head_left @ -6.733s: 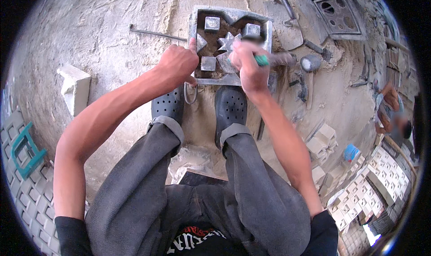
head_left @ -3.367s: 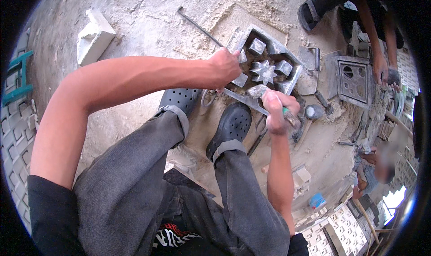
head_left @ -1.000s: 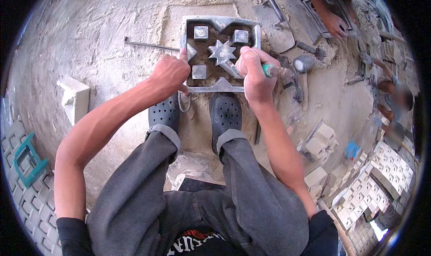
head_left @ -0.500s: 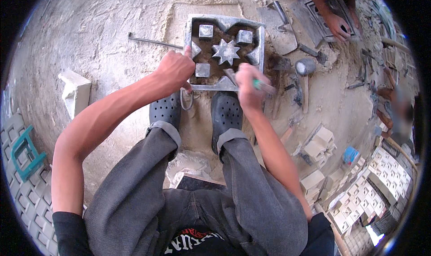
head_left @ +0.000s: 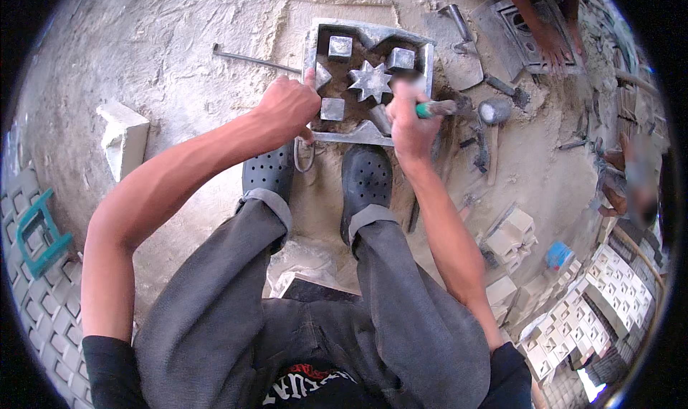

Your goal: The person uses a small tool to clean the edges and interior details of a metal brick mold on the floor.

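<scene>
A grey metal mould (head_left: pixel 358 136) lies in front of my shoes, its square frame around a raised eight-pointed star (head_left: pixel 370 81) and several square blocks (head_left: pixel 340 47). Brown residue covers the floor of its recesses. My left hand (head_left: pixel 289 102) is closed on the frame's left wall, its index finger along the rim and its thumb near a metal loop handle (head_left: pixel 304 157). Over the mould's lower right, my right hand (head_left: pixel 413 126) grips a green-handled tool (head_left: pixel 428 109). Its working end is blurred and partly hidden by my fingers.
A thin metal rod (head_left: pixel 254 62) lies left of the mould. To the right are a trowel (head_left: pixel 466 50), a mallet (head_left: pixel 494 111) and other hand tools. A co-worker's hand (head_left: pixel 552 49) rests at another mould (head_left: pixel 527 22). Pale cast blocks (head_left: pixel 512 230) stand at lower right.
My right hand has moved up and turned with the tool over the mould. My left hand keeps its hold. The co-worker's hand has flattened out lower on the other mould.
</scene>
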Tool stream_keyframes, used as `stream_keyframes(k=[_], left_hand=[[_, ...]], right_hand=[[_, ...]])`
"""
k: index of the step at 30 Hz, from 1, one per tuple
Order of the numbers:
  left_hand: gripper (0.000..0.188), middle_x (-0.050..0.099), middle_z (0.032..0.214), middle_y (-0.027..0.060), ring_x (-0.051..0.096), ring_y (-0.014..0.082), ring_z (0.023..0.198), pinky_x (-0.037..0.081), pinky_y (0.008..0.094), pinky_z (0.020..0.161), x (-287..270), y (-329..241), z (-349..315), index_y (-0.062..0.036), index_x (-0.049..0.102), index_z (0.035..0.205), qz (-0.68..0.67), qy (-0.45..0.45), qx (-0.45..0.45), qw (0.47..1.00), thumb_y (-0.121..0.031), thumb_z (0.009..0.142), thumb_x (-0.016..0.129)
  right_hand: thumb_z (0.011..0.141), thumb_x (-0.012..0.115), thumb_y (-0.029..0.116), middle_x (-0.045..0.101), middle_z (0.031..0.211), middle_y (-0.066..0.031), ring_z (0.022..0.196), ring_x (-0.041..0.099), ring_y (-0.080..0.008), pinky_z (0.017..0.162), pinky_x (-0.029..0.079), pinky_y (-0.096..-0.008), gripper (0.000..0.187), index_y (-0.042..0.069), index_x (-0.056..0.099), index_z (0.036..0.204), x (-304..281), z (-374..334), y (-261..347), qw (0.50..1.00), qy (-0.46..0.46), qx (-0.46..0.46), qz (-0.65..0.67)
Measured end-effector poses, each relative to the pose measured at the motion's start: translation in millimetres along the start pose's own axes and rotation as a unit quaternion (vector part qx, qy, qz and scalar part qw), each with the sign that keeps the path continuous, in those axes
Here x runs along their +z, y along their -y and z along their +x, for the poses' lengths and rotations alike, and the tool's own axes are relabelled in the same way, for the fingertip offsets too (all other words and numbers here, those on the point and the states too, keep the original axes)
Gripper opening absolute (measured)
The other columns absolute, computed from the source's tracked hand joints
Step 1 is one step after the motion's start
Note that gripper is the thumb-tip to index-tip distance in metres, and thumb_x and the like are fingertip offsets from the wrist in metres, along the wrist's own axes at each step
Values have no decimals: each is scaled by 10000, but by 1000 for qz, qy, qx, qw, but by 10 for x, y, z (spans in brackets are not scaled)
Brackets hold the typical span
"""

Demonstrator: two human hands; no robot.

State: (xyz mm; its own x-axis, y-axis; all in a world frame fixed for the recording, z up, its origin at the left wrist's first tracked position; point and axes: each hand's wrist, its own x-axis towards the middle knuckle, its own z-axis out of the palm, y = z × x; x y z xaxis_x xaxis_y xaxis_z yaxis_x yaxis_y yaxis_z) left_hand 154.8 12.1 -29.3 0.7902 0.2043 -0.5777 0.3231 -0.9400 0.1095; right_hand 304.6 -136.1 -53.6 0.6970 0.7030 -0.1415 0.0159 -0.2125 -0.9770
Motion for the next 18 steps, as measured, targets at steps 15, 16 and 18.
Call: stream_keyframes(k=[15,16,18], left_hand=[[1105,658,756,193,671,297,743,515,368,660,59,46,17,229,257,1330,-27,6,-2,1000,-480,657,773],[1107,654,749,193,669,305,744,516,372,655,55,62,8,226,254,1333,-34,-5,3,999,-478,658,776],[1105,643,753,211,652,351,764,502,421,690,31,108,3,149,231,1384,-88,-3,-10,996,-473,658,786]], right_hand=[[922,553,140,347,535,-42,515,342,-86,468,297,-318,348,-16,448,629,12,-210,-103,992,13,-112,-58],[922,552,140,353,533,-36,516,343,-83,468,295,-316,350,-11,453,623,26,-158,-99,992,33,-96,-71],[924,549,142,367,529,-25,518,344,-78,466,289,-312,354,0,464,611,26,-41,-67,991,72,-63,-97]])
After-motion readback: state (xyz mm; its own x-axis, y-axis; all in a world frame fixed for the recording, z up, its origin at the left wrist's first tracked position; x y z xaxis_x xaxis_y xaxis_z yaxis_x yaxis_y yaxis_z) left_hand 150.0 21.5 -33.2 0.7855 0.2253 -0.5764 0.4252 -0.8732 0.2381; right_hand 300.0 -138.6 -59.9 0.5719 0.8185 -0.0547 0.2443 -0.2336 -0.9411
